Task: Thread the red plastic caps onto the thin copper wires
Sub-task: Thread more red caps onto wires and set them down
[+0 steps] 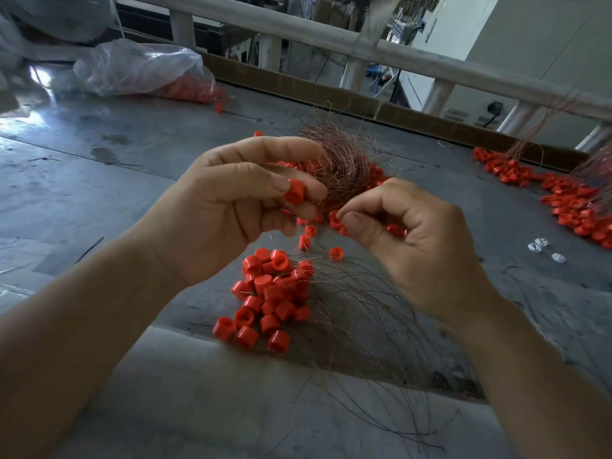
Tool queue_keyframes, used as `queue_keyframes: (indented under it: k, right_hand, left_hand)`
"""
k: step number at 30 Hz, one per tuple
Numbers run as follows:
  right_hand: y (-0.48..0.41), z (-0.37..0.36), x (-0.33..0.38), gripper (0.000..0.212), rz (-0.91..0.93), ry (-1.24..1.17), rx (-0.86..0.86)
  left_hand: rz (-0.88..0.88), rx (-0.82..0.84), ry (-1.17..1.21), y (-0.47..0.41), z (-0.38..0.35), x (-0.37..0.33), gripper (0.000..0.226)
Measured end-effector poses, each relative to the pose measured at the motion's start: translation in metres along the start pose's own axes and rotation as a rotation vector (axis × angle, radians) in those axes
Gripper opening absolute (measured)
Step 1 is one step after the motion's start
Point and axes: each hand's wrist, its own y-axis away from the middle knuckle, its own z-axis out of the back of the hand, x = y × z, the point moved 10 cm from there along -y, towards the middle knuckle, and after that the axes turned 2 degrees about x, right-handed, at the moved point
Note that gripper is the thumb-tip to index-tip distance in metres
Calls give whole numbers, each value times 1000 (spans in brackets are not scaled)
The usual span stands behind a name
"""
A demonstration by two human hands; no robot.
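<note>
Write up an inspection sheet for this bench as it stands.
Surface: grey table, stained and scuffed.
Job's things: copper wires bundled mid-table, more fanned out toward the near edge; red caps piled close by; another heap at far right.
Clutter: clear bag holding more caps, far left; small white bits at right.
Hands: left hand pinches one cap; right hand pinches thumb to forefinger, apparently on a strand of the copper wires, too thin to confirm.
Cables: dark lead at a wall plug in the background.
Surroundings: white railing; cardboard strip along the table's far edge.
</note>
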Motion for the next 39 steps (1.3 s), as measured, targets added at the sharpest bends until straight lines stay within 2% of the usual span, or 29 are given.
queue_keyframes:
  k: [4, 9, 13, 16, 18, 21, 24, 28, 33, 39]
  right_hand:
    - [-2, 9, -4, 7, -32, 39, -11]
    - [0, -4, -21, 4, -151, 104, 178]
    - [7, -24, -30, 3, -186, 157, 353]
    - [10, -33, -32, 4, -194, 182, 430]
    - [13, -38, -34, 6, -201, 197, 472]
    - [16, -41, -38, 8, -227, 186, 506]
    - [15, -37, -40, 11, -248, 156, 492]
    - [11, -23, -44, 11, -280, 124, 423]
    - [7, 1, -54, 10, -323, 146, 262]
    - [5, 28, -68, 14, -382, 157, 40]
  left_hand:
    - [-39, -119, -102, 0, 13, -5, 30]
    - [27, -224, -446, 4, 20, -2, 20]
    - [117, -219, -716, 3, 24, 4, 30]
    - [219, -182, -757, 4, 26, 16, 19]
    - [232, -256, -764, 3, 37, 16, 10]
    - [179, -449, -840, 3, 60, 6, 16]
    - [97, -570, -1128, 3, 68, -7, 15]
    - [96, -507, -1386, -9, 67, 4, 34]
    - [185, -404, -1513, -18, 70, 25, 45]
    - [85, -385, -1547, -19, 67, 22, 23]
